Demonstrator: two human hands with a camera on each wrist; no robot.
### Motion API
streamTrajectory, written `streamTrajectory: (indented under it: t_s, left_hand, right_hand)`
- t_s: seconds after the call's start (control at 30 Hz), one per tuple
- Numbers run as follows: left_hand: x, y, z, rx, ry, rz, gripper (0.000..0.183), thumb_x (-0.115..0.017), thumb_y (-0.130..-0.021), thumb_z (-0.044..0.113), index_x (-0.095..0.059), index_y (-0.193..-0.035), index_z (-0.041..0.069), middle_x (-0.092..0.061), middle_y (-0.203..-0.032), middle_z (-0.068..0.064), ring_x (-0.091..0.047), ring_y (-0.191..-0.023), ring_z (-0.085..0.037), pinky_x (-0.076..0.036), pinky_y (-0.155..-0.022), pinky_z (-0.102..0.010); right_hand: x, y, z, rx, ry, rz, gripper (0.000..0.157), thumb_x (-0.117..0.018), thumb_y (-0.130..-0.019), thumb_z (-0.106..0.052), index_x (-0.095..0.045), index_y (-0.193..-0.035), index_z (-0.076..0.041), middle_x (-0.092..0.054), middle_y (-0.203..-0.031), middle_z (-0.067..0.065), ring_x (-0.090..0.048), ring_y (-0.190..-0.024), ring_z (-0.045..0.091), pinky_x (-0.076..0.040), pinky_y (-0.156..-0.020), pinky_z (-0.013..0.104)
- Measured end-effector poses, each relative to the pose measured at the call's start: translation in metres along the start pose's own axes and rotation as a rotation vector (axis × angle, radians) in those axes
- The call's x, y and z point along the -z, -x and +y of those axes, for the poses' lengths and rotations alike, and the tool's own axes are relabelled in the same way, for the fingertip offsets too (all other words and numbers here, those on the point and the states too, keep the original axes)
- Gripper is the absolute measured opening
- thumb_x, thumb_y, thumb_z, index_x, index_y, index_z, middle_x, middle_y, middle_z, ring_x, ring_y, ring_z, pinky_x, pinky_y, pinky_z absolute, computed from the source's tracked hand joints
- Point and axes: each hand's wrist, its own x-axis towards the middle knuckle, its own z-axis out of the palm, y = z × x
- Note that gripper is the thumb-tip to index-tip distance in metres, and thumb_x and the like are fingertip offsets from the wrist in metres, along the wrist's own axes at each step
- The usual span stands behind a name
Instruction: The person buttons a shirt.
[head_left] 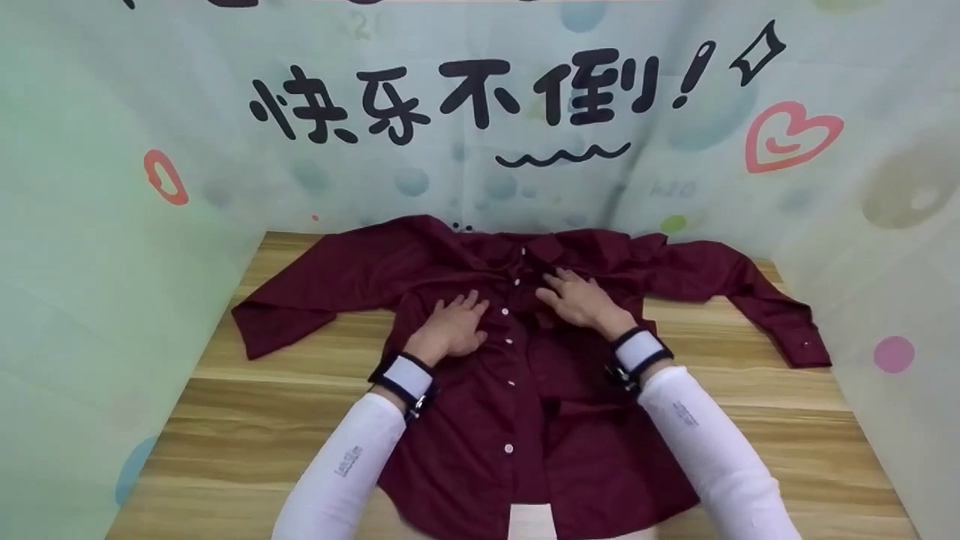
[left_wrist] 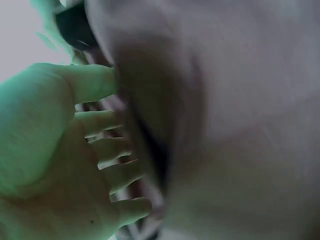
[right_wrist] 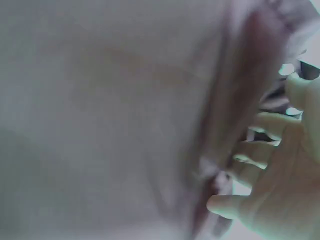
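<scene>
A dark maroon button-up shirt [head_left: 465, 435] lies front up on the wooden table, its collar at the far side and its sleeves spread to both sides. My left hand [head_left: 450, 328] rests on the chest left of the button line, fingers spread. On the other side, my right hand [head_left: 583, 300] touches the chest just below the collar [head_left: 546, 249], its fingers extended. In the left wrist view the left palm and spread fingers [left_wrist: 112, 150] meet blurred cloth. The right wrist view shows the right hand [right_wrist: 280, 175] likewise against the fabric, which looks pale there.
Pale printed curtains [head_left: 450, 172] enclose the wooden table [head_left: 247, 420] at the back and both sides. The shirt's far edge lies close to the back curtain. A small pale patch [head_left: 531, 521] shows at the hem's front opening.
</scene>
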Motion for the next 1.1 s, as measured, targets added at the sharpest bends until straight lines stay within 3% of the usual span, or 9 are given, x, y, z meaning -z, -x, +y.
streamTrajectory:
  t_s: [0.07, 0.23, 0.37, 0.53, 0.73, 0.9, 1.1]
  left_hand:
    - [0.000, 0.009, 0.006, -0.048, -0.007, 0.015, 0.062, -0.052, -0.106, 0.028, -0.031, -0.160, 0.005, -0.019, -0.167, -0.019, -0.020, -0.154, -0.037, -0.017, -0.123, -0.054]
    - [-0.005, 0.025, 0.010, -0.188, -0.022, 0.088, 0.053, -0.060, -0.103, 0.024, -0.050, -0.148, -0.002, -0.040, -0.157, -0.022, -0.037, -0.147, -0.036, -0.029, -0.120, -0.044]
    - [-0.016, 0.029, 0.004, -0.235, -0.038, 0.163, 0.045, -0.066, -0.099, 0.018, -0.061, -0.138, -0.002, -0.056, -0.143, -0.022, -0.052, -0.132, -0.039, -0.041, -0.112, -0.044]
    - [-0.028, 0.025, 0.001, -0.306, -0.095, 0.265, 0.030, -0.073, -0.091, 0.009, -0.073, -0.120, 0.002, -0.065, -0.115, -0.017, -0.062, -0.108, -0.038, -0.051, -0.097, -0.045]
    - [-0.033, 0.018, -0.002, -0.400, -0.142, 0.374, 0.014, -0.066, -0.091, 0.002, -0.079, -0.096, 0.006, -0.068, -0.093, -0.010, -0.066, -0.087, -0.032, -0.055, -0.083, -0.043]
    - [-0.028, 0.028, -0.001, -0.419, -0.118, 0.344, 0.016, -0.064, -0.091, 0.001, -0.079, -0.096, 0.005, -0.070, -0.093, -0.009, -0.068, -0.087, -0.031, -0.055, -0.084, -0.042]
    - [-0.018, 0.051, 0.000, -0.367, -0.094, 0.211, 0.015, -0.068, -0.087, 0.000, -0.080, -0.093, 0.006, -0.075, -0.093, -0.010, -0.071, -0.091, -0.032, -0.056, -0.085, -0.040]
  right_hand:
    - [0.005, 0.015, -0.002, 0.047, 0.031, 0.036, 0.064, -0.040, -0.109, -0.046, -0.039, -0.156, -0.002, -0.027, -0.163, 0.025, -0.025, -0.151, 0.041, -0.021, -0.119, 0.060]
    - [0.010, 0.054, -0.001, 0.217, 0.039, 0.080, 0.057, -0.051, -0.107, -0.041, -0.053, -0.148, -0.002, -0.046, -0.153, 0.024, -0.045, -0.140, 0.041, -0.037, -0.114, 0.053]
    - [0.002, 0.080, 0.006, 0.300, 0.037, 0.079, 0.056, -0.058, -0.103, -0.045, -0.061, -0.141, -0.004, -0.059, -0.141, 0.020, -0.053, -0.133, 0.038, -0.041, -0.110, 0.052]
    - [-0.013, 0.094, 0.013, 0.319, 0.059, 0.046, 0.056, -0.062, -0.101, -0.043, -0.061, -0.141, -0.003, -0.057, -0.144, 0.021, -0.052, -0.133, 0.041, -0.042, -0.109, 0.054]
    - [-0.024, 0.085, 0.012, 0.271, 0.075, 0.048, 0.062, -0.063, -0.102, -0.033, -0.046, -0.153, -0.002, -0.039, -0.157, 0.025, -0.043, -0.141, 0.043, -0.040, -0.110, 0.056]
    - [-0.029, 0.077, 0.012, 0.213, 0.097, -0.015, 0.070, -0.062, -0.102, -0.036, -0.036, -0.157, 0.000, -0.031, -0.160, 0.028, -0.031, -0.148, 0.042, -0.034, -0.115, 0.055]
    - [-0.030, 0.074, 0.011, 0.183, 0.091, -0.094, 0.071, -0.060, -0.103, -0.036, -0.033, -0.158, 0.000, -0.023, -0.163, 0.028, -0.019, -0.152, 0.043, -0.025, -0.118, 0.061]
